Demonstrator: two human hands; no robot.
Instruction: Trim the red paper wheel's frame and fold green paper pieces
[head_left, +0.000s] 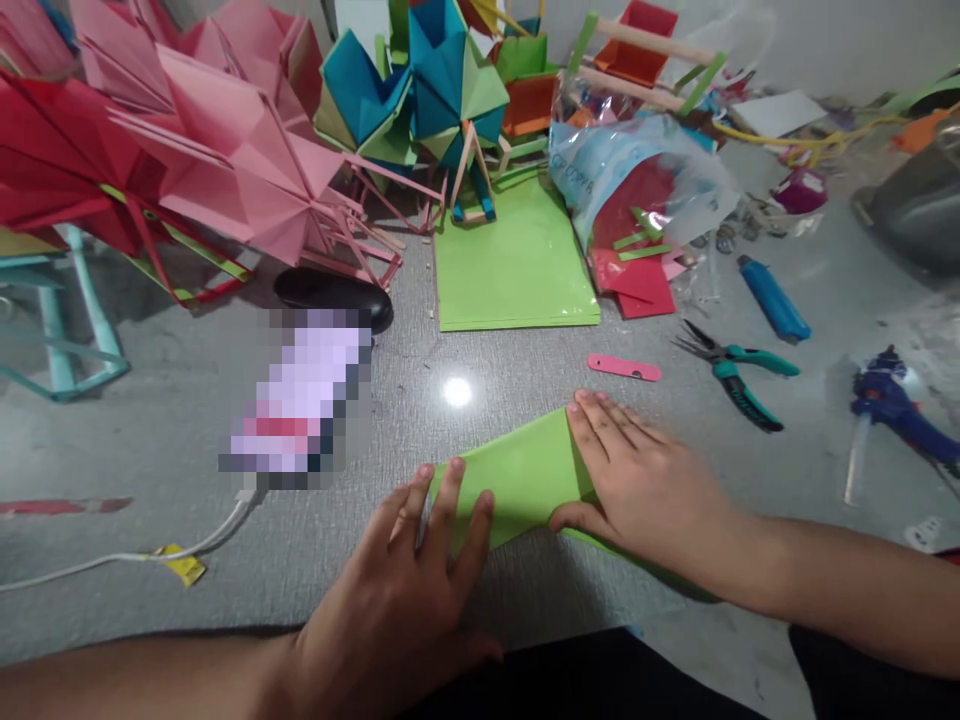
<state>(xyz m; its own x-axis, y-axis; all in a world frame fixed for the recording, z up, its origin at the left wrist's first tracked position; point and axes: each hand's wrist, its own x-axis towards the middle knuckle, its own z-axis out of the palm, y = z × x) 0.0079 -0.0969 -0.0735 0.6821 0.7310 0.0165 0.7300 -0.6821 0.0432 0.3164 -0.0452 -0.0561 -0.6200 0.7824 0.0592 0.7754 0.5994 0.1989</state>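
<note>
A folded sheet of green paper (517, 480) lies on the grey table in front of me. My left hand (427, 560) rests on its left end, fingers spread and pressing down, with the thumb away from the sheet. Over the right part of the paper lies my right hand (645, 480), its fingers stretched flat along a fold and the thumb at the lower edge. A strip of the green sheet sticks out below the right wrist. The part of the paper under the right palm is hidden.
Behind the paper lie a stack of green sheets (517, 270), a pink strip (624, 368) and pliers (739, 370). A glue gun (896, 400) is at the right. To the left are a pixelated phone (307, 390) with a white cable (217, 540). Pink folded paper models (255, 160) crowd the back.
</note>
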